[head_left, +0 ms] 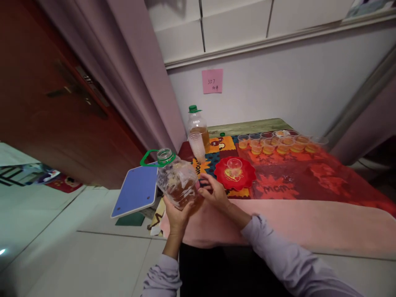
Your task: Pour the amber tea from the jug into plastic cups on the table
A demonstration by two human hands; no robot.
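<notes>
My left hand (177,214) grips the lower part of a clear plastic jug (177,181) that is uncapped and tilted. Some brown liquid shows inside it, and a green carrying handle circles its neck. Close by the jug's right side is my right hand (216,194), fingers bent and apart; whether the fingertips touch the jug I cannot tell. On a red scalloped plate (218,175) stands one clear plastic cup (234,165). Behind the jug rises a stack of clear plastic cups (196,144).
A second jug (202,132), capped in green, holds brown liquid by the wall. Several cups of orange drink (284,144) line the table's (297,187) back right. A small green cap (222,134) lies near the back. A blue board (136,192) stands at the left.
</notes>
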